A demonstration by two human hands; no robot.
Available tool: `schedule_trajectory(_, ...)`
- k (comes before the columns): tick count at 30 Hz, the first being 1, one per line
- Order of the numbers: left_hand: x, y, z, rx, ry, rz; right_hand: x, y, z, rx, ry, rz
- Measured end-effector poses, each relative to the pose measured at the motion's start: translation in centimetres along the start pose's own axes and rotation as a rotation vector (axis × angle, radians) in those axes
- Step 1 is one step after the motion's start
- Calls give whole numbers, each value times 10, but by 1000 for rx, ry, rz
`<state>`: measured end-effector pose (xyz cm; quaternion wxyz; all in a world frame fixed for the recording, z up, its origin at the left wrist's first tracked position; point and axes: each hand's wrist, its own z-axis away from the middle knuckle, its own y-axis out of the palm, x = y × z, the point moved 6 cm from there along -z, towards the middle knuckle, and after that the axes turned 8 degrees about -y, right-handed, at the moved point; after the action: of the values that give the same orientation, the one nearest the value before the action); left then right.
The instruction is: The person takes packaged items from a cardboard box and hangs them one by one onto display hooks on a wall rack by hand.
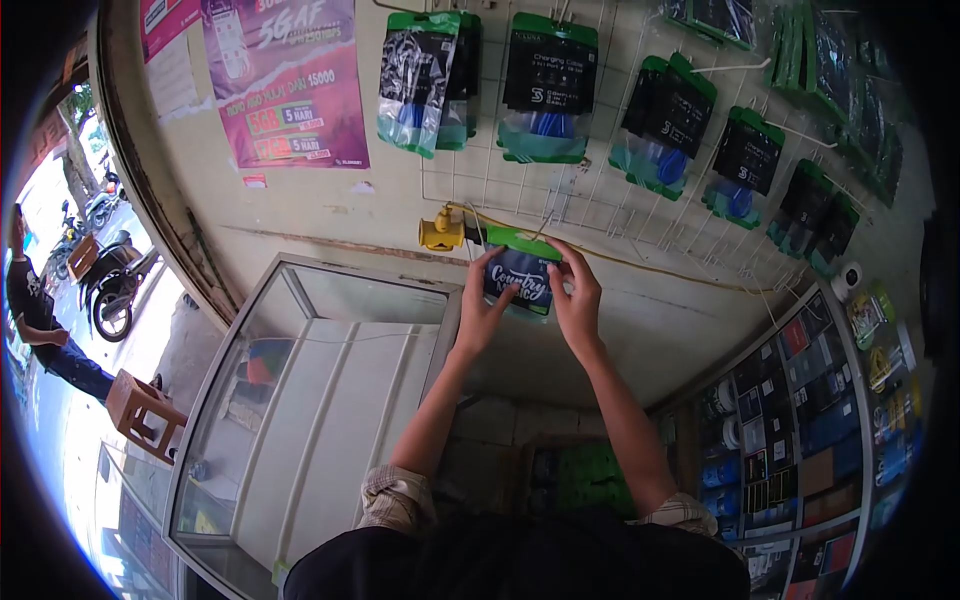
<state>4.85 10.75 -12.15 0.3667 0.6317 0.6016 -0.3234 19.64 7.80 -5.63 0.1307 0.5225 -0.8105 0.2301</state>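
A dark plastic packet [520,268] with a green top and the words "Country Music" is between my two hands, low on the wire rack at the wall. My left hand [484,312] grips its left side, with the thumb across the front. On the opposite edge, my right hand [578,300] is closed with fingers near the upper corner. The packet's top is beside a thin metal hook [545,222]; I cannot tell whether it hangs on it. Just left of the packet is a yellow object [441,233] at the wall.
Hanging packets of charging cables [548,85] fill the wire rack above. A glass display case [340,400] stands at lower left, and a stocked glass cabinet [800,420] at right. Outside, a person [45,320] sits near a brown stool [145,412] and a motorcycle [110,285].
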Motion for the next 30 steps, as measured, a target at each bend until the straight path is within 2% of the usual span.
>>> schedule_trajectory(4, 11, 7, -10, 32, -4, -89, -18, 0, 3, -1, 36, 1)
schedule_trajectory(6, 16, 12, -21, 59, -2, -96, -38, 2, -1, 5, 144, 28)
schedule_trajectory(8, 16, 18, -31, 35, 26, -348, -57, 5, -8, 10, 114, 90)
schedule_trajectory(9, 12, 22, -35, 42, 34, -347, -65, 7, -12, 5, 132, 86)
schedule_trajectory(12, -13, 22, -44, -210, 196, -383, -72, 11, -25, -22, 65, 209)
schedule_trajectory(14, -28, 25, -48, -234, 237, -323, -66, 17, -32, -2, -31, 229)
schedule_trajectory(16, -30, 33, -51, -68, 224, -209, -69, 20, -35, -8, -26, 204)
schedule_trajectory(17, -36, 34, -50, -126, 290, -222, -71, 21, -35, -4, -16, 202)
schedule_trajectory(21, -31, 37, -52, -133, 249, -147, -66, 21, -34, -55, -64, 259)
schedule_trajectory(23, -34, 39, -52, -144, 319, -211, -64, 19, -34, -76, -87, 294)
schedule_trajectory(26, -40, 39, -52, -170, 318, -265, -62, 16, -35, -89, -137, 346)
schedule_trajectory(30, -49, 43, -56, -184, 340, -218, -58, 13, -40, -119, -152, 330)
